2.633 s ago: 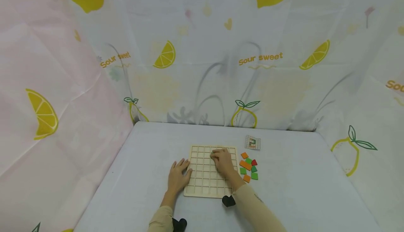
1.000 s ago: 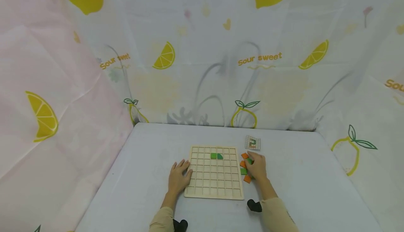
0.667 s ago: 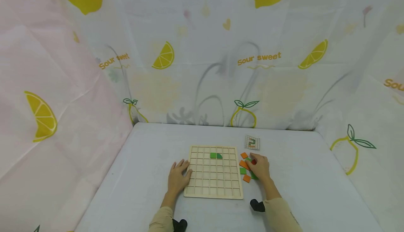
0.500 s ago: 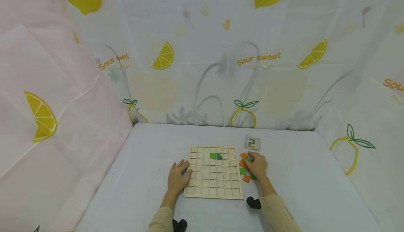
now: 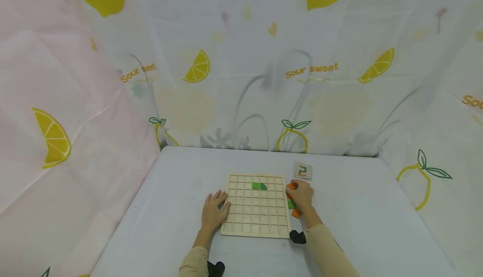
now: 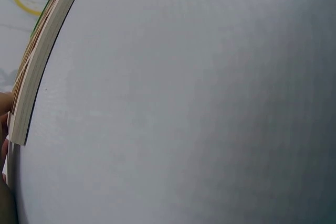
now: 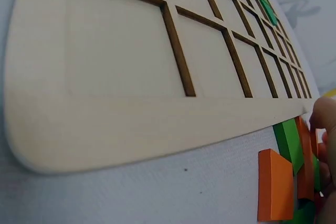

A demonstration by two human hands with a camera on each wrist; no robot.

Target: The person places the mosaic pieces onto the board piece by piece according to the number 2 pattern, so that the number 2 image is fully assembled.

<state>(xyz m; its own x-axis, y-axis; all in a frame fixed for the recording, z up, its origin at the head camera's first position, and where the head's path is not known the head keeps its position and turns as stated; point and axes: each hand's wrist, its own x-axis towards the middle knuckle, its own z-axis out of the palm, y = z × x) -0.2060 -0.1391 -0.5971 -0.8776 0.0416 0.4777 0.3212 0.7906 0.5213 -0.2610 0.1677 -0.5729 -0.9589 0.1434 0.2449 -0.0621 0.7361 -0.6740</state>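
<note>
My left hand (image 5: 214,213) rests at the left edge of a pale wooden grid board (image 5: 241,220), its fingers fairly straight; the left wrist view catches only a sliver of fingers beside the board's edge (image 6: 39,61). A green square tile (image 5: 255,185) and a darker green curved tile (image 5: 263,186) lie side by side in upper cells. Right of the board, my right hand (image 5: 303,194) pinches an orange square tile (image 5: 291,185) between thumb and fingers. Beneath and around that hand lie more tiles, among them a green one (image 5: 291,204) and an orange one (image 5: 296,213); others are hidden.
A small pattern card (image 5: 303,170) with a gridded coloured figure lies behind the tiles. The white table (image 5: 181,172) backs onto a lemon-print cloth (image 5: 241,101). Dark wrist devices (image 5: 297,237) hang at both sleeves.
My right hand has left the board, where the green tiles now show uncovered, and gone right to the loose tiles. It hovered over them, then shifted left onto the orange tile. My left hand stayed.
</note>
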